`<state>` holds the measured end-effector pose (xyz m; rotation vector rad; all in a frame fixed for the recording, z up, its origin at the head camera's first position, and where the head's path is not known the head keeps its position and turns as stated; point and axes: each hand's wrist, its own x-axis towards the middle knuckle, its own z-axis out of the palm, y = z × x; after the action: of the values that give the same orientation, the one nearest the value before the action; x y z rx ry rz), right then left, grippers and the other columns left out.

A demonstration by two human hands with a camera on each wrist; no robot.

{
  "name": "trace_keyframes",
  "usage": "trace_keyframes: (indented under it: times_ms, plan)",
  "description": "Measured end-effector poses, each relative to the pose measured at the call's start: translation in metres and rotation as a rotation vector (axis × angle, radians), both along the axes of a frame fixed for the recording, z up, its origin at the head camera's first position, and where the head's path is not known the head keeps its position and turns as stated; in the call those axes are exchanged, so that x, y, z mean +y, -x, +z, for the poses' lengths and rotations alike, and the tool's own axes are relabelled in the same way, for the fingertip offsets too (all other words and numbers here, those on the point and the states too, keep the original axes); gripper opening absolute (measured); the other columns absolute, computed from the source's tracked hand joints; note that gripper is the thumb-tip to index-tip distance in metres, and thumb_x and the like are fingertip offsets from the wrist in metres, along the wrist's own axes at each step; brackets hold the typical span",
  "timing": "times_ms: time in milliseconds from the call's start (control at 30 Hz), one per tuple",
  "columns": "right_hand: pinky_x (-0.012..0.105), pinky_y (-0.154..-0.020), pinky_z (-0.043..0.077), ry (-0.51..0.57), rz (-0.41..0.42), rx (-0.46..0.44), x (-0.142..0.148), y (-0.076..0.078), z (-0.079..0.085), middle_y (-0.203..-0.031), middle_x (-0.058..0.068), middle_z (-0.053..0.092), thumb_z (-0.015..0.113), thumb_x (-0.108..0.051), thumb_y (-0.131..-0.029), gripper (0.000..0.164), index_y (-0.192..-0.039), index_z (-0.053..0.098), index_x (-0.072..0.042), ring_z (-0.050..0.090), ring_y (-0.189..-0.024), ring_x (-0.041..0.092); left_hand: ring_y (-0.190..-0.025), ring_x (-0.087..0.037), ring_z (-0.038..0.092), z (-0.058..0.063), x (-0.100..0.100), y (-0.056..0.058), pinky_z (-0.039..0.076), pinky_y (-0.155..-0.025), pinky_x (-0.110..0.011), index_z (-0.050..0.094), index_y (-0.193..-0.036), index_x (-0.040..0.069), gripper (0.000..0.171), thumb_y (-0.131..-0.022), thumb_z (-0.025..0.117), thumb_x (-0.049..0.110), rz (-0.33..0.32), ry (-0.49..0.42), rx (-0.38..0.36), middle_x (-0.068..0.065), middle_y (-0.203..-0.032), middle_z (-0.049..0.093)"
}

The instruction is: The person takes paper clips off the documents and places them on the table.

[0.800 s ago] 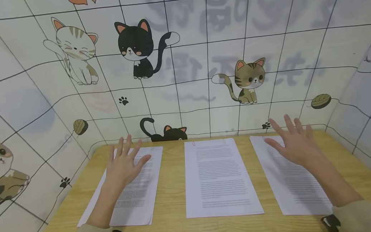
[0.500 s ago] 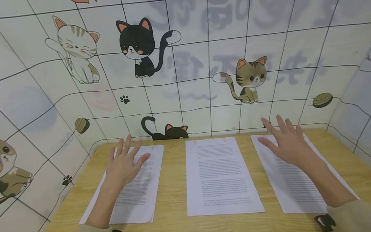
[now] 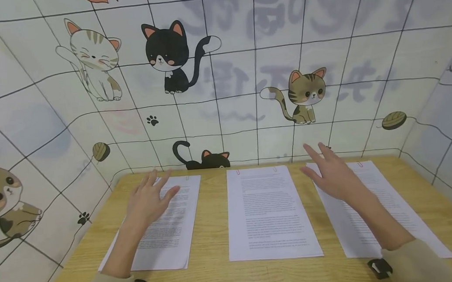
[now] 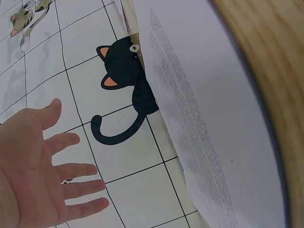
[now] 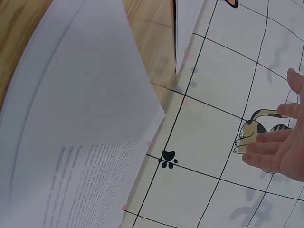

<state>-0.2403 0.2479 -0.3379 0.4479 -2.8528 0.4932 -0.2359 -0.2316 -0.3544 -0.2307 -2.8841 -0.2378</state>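
Note:
My left hand (image 3: pixel 147 202) hovers over the upper part of the left printed sheets (image 3: pixel 167 237), fingers spread and holding nothing. In the left wrist view the same hand (image 4: pixel 45 175) shows its palm, apart from the paper (image 4: pixel 204 104). Above the top left part of the right printed sheets (image 3: pixel 385 221) is my right hand (image 3: pixel 336 179), its fingers extended and grasping nothing. The right wrist view has that hand (image 5: pixel 282 145) at the right edge, away from the sheets (image 5: pixel 90 109). Between both hands lie the middle printed sheets (image 3: pixel 272 216), untouched.
All three sets lie on a wooden table (image 3: pixel 213 246). Small paper clips, such as a red clip (image 3: pixel 238 172), sit at their top edges. A white wall covering (image 3: pixel 241 135) with cartoon cats and grid lines stands behind the table and along both sides.
My right hand has moved left, uncovering more of the right sheets and their clip. The left hand has dipped and shifted slightly left. The head view has shifted slightly; the sheets stay put.

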Motion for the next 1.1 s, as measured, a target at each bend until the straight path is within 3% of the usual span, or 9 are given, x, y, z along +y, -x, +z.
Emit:
trace_keyframes:
  times_ms: [300, 567, 667, 800, 933, 1100]
  plan:
    - [0.071, -0.105, 0.032, 0.12, 0.083, -0.045, -0.033, 0.013, -0.007, -0.157, 0.033, 0.024, 0.044, -0.048, -0.107, 0.072, -0.16, 0.02, -0.006, 0.032, -0.139, 0.055, -0.131, -0.055, 0.044, -0.003, -0.006, 0.004, 0.038, -0.099, -0.071, 0.041, -0.153, 0.009, 0.065, -0.104, 0.05, 0.049, 0.009, -0.006, -0.007, -0.031, -0.148, 0.044]
    - [0.064, -0.111, 0.03, 0.201, 0.127, -0.079, -0.067, 0.026, -0.009, -0.157, 0.027, 0.031, 0.052, -0.039, -0.106, 0.071, -0.159, 0.022, -0.004, 0.033, -0.142, 0.046, -0.127, -0.054, 0.047, -0.01, -0.011, 0.01, 0.042, -0.095, -0.07, 0.04, -0.152, 0.003, 0.067, -0.103, 0.053, 0.045, 0.039, -0.047, -0.081, -0.034, -0.144, 0.045]
    - [0.062, -0.108, 0.036, 0.252, 0.155, -0.103, -0.077, 0.029, -0.011, -0.155, 0.027, 0.036, 0.055, -0.035, -0.105, 0.069, -0.157, 0.025, -0.001, 0.041, -0.137, 0.046, -0.127, -0.055, 0.048, -0.013, -0.016, 0.012, 0.042, -0.095, -0.069, 0.039, -0.151, -0.001, 0.067, -0.103, 0.054, 0.042, 0.054, -0.067, -0.117, -0.036, -0.144, 0.043]
    - [0.057, -0.102, 0.045, 0.354, 0.202, -0.2, -0.092, 0.033, -0.013, -0.152, 0.027, 0.04, 0.057, -0.03, -0.104, 0.068, -0.156, 0.027, 0.0, 0.054, -0.127, 0.045, -0.128, -0.057, 0.045, -0.016, -0.025, 0.015, 0.041, -0.096, -0.07, 0.039, -0.15, -0.003, 0.066, -0.103, 0.055, 0.04, 0.067, -0.084, -0.17, -0.038, -0.146, 0.039]
    - [0.054, -0.101, 0.047, 0.414, 0.234, -0.316, -0.112, 0.037, -0.016, -0.148, 0.028, 0.044, 0.059, -0.029, -0.102, 0.068, -0.156, 0.028, -0.002, 0.056, -0.126, 0.043, -0.131, -0.057, 0.042, -0.017, -0.038, 0.016, 0.038, -0.099, -0.07, 0.041, -0.147, -0.006, 0.064, -0.102, 0.056, 0.037, 0.059, -0.114, -0.198, -0.04, -0.145, 0.04]
    - [0.05, -0.098, 0.05, 0.472, 0.237, -0.397, -0.133, 0.039, -0.018, -0.144, 0.024, 0.05, 0.061, -0.031, -0.101, 0.066, -0.156, 0.032, -0.007, 0.056, -0.126, 0.039, -0.13, -0.055, 0.042, -0.017, -0.052, 0.018, 0.037, -0.102, -0.068, 0.043, -0.142, -0.012, 0.062, -0.101, 0.057, 0.032, 0.014, -0.177, -0.219, -0.039, -0.141, 0.045]
